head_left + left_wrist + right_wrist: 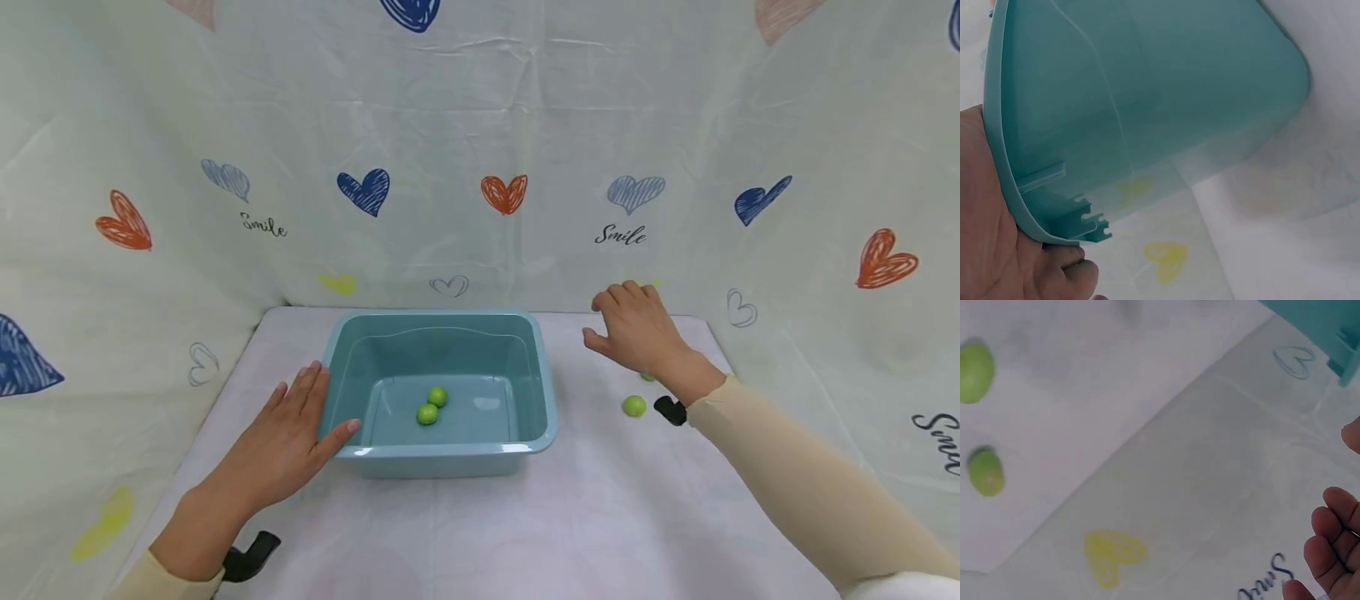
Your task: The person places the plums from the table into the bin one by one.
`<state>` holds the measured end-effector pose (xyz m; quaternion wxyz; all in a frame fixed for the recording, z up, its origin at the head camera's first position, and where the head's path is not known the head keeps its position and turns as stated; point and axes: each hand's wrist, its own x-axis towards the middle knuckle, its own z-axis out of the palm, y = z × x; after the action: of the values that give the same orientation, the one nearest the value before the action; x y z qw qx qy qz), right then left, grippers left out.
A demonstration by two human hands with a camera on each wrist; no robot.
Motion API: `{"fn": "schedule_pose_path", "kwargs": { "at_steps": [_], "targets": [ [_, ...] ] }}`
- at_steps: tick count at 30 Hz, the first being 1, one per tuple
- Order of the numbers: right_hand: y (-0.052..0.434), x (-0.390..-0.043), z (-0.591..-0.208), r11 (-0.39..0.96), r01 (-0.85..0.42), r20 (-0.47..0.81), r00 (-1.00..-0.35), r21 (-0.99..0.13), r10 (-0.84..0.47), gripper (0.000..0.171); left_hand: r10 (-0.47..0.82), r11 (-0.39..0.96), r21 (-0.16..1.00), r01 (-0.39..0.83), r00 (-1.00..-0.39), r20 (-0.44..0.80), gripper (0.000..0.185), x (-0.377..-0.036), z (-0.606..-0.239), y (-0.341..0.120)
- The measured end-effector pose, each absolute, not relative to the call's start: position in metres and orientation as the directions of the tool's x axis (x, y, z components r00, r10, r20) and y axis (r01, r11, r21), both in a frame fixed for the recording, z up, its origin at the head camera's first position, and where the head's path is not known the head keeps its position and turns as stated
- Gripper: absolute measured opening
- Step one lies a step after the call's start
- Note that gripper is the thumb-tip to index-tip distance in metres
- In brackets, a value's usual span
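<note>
A light-blue plastic basin [450, 452] stands on the table, with two small round green fruits [427, 414] on its floor. My left hand [281, 437] rests on the basin's left rim, fingers fairly straight, the thumb over the near corner. In the left wrist view the palm lies against the rim [994, 119]. Right of the basin, my right hand [637, 329] is raised above the table, holding nothing, its fingers loosely bent. Two more green fruits lie on the table: one [634, 406] below my right wrist, another [647, 377] mostly hidden by it.
A white cloth covers the table [480, 533]. Behind and at both sides hangs a pale sheet [558, 250] printed with hearts and "Smile". Each wrist carries a black strap piece [251, 557]. The right wrist view shows the table's back edge near the hanging sheet.
</note>
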<state>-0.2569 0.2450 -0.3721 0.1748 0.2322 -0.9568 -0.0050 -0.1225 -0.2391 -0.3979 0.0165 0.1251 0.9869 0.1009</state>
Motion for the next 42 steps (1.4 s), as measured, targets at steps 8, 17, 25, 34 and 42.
{"fn": "schedule_pose_path", "kwargs": {
  "at_steps": [8,17,25,34,42],
  "targets": [
    [0.299,-0.239,-0.427,0.807,-0.53,0.341,-0.732,0.261,-0.59,0.042,0.253,0.946,0.21,0.247,-0.967,-0.002,0.099,-0.123,-0.399,-0.24],
    [0.345,-0.221,-0.482,0.757,-0.604,0.246,-0.716,0.249,-0.653,0.045,0.25,0.945,0.216,0.243,-0.968,-0.004,0.099,-0.123,-0.399,-0.24],
    [0.357,-0.222,-0.498,0.77,-0.589,0.226,-0.738,0.245,-0.636,0.045,0.246,0.945,0.225,0.236,-0.969,-0.016,0.099,-0.123,-0.398,-0.241],
    [0.357,-0.221,-0.513,0.797,-0.563,0.145,-0.789,0.219,-0.597,0.043,0.247,0.943,0.233,0.236,-0.969,-0.018,0.098,-0.123,-0.399,-0.24],
    [0.356,-0.218,-0.518,0.803,-0.551,0.142,-0.797,0.228,-0.587,0.044,0.252,0.944,0.225,0.242,-0.968,-0.013,0.098,-0.123,-0.399,-0.239]
  ]
}}
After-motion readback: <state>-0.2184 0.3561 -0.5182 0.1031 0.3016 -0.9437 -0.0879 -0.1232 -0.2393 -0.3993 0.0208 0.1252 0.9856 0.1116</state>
